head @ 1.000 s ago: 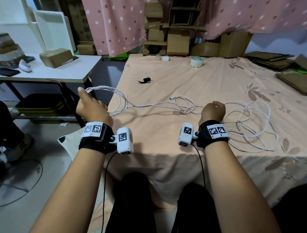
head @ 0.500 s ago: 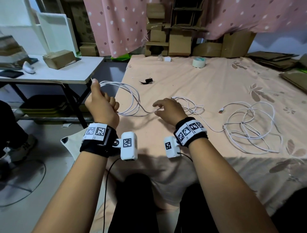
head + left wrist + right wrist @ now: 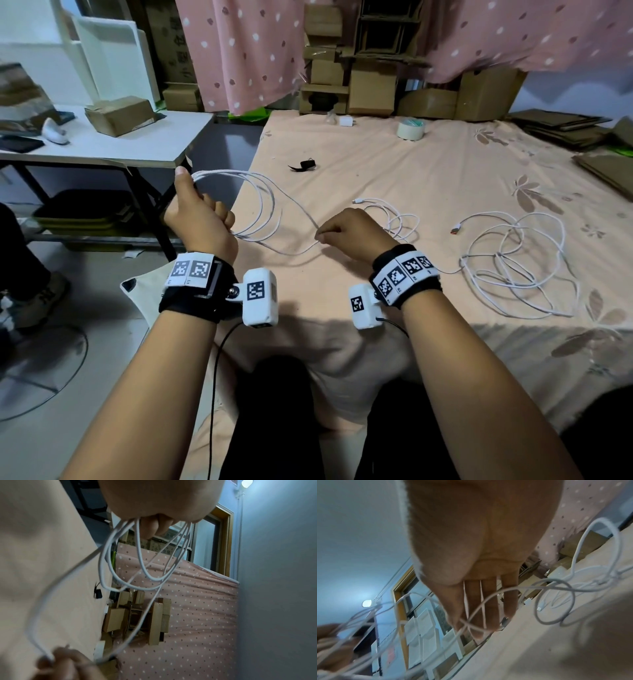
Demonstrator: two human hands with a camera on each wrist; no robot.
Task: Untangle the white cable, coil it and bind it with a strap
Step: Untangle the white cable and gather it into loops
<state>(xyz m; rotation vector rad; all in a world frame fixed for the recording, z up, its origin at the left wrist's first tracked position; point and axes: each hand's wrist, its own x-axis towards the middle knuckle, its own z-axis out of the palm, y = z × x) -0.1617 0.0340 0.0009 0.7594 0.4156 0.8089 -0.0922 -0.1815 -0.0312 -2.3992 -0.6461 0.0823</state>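
The coiling step is judged to be in hand. In the head view several loops of the white cable (image 3: pixel 260 202) are gathered at centre left, clenched in the left hand (image 3: pixel 197 219), which is raised just off the left edge of the bed (image 3: pixel 394 171); the left wrist view shows the loops hanging from the closed fist, with the fingers (image 3: pixel 154 527) curled round the strands. From the loops one strand is led down and to the right, where it is pinched by the right hand (image 3: pixel 352 233) near the middle of the frame, low over the sheet. In the right wrist view the strand is seen caught at the tips of the thumb and the forefinger, though the picture is blurred there. Beyond the right hand a short remainder of the cable lies in small curls on the bed, ending in a plug (image 3: pixel 358 200) just above centre. A second white cable (image 3: pixel 513 263) lies in a loose tangle at centre right, well apart from both hands; whether it belongs to the task cannot be told. A small black strap (image 3: pixel 305 165) lies alone on the bed in the upper middle, untouched. For the next move, the pinched strand would need to be carried to the left fist and laid in as another loop, the remainder being drawn in without kinks; only then can the strap be fetched.
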